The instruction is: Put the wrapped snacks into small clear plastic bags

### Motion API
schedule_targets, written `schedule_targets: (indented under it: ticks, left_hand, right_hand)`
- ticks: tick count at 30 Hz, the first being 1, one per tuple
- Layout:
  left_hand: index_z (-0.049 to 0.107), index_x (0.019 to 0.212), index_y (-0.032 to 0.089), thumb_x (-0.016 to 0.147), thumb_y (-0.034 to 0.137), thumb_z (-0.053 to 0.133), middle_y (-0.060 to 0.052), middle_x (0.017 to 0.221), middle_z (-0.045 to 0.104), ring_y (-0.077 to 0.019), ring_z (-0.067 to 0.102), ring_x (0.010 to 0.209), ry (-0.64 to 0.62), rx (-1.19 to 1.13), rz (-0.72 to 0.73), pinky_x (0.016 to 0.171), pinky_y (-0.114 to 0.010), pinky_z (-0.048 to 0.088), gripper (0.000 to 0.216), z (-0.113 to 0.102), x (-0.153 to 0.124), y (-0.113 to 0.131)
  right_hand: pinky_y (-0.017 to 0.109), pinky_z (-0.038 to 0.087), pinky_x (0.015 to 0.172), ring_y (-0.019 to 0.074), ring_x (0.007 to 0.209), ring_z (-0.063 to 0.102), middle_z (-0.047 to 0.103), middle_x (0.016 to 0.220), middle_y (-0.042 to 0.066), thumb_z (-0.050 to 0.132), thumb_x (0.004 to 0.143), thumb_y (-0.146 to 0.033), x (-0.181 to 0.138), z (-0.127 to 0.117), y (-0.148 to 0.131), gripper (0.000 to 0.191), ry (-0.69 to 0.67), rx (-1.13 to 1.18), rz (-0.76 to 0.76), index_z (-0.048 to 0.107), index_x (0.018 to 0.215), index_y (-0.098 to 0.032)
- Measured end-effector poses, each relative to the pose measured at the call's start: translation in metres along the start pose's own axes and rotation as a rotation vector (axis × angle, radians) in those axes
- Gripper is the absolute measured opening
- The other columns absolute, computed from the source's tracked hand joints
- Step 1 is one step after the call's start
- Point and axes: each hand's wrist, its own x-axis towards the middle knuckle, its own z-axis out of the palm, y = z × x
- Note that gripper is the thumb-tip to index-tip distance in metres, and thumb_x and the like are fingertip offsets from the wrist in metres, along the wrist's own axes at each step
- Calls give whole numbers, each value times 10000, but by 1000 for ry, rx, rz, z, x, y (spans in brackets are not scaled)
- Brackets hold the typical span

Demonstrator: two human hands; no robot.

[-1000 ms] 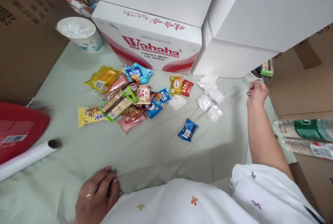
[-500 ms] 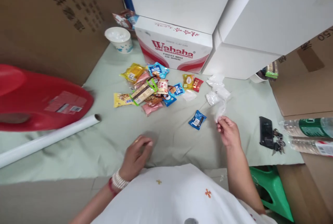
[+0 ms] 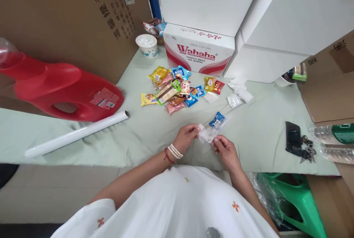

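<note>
Over the table (image 3: 149, 140), just beside a blue packet (image 3: 217, 119), a crumpled, see-through plastic bag (image 3: 207, 134) is stretching roughly left to right, its mouth unclear; left hand (image 3: 186, 138) and right hand (image 3: 227, 152) are pinching opposite ends between their fingertips.

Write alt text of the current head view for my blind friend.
A person's left hand and right hand hold a plastic bag over a pale green cloth, near a blue packet. Beyond lies a pile of snack packets before a Wahaha box, with a red bottle at left and keys at right.
</note>
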Motion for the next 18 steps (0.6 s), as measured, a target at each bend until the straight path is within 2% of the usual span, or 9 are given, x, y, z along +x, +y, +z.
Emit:
schedule_targets:
  ticks: [2,4,7,10,13,15,17,18]
  left_hand:
    - [727,810,158,764,564,799,-16,752,646,-142,575,714,1,37,52,692,-275,489,415,1,-7,-2]
    - [739,848,166,766,493,805,-48,865,686,-169,619,808,-16,74,121,748,-287,503,344,3,-12,-2]
    - [697,837,181,755,400,785,-72,1005,691,-198,639,952,28,91,185,800,-290,508,250,1,-15,-3]
    - [618,768,185,731,320,745,-32,864,657,-166,606,830,76,149,110,749,-276,482,190,-11,-18,-7]
    - [600,758,186,723,277,705,-7,769,609,-152,554,727,13,268,12,679,-272,452,143,-27,-24,-11]
    - [617,831,190,732,250,677,-30,877,620,-179,585,831,111,316,88,708,-283,473,130,-34,-28,-7]
    - [620,912,204,774,232,640,-49,995,617,-204,596,975,266,344,251,808,-314,501,143,-34,-29,3]
    - [620,937,210,805,236,624,-53,1019,617,-209,595,1009,296,360,327,853,-329,504,134,-32,-27,9]
  right_hand:
    - [273,489,582,184,753,592,701,910,46,720,829,-671,2,0,-1,468,44,54,-21,721,986,-231]
    - [295,535,642,223,900,629,715,1019,60,765,783,-665,8,6,-3,528,85,121,-24,716,1105,-250]
    - [292,517,652,201,812,616,719,916,43,880,660,-591,22,17,-4,514,169,195,1,737,978,-214]
    - [284,490,641,182,766,605,728,889,45,875,647,-595,33,20,-5,492,236,285,7,755,894,-187]
    - [299,496,680,204,832,637,755,972,64,821,704,-631,35,15,-7,542,191,233,7,798,997,-177]
    - [310,492,720,214,848,648,761,942,63,775,755,-645,35,13,-9,553,146,113,-12,814,1029,-166]
    - [325,490,770,230,879,661,765,918,62,739,795,-640,35,13,-11,540,105,-11,-55,822,1039,-166]
    - [333,491,792,240,899,668,769,925,63,735,803,-629,36,14,-12,523,80,-65,-79,823,1035,-169]
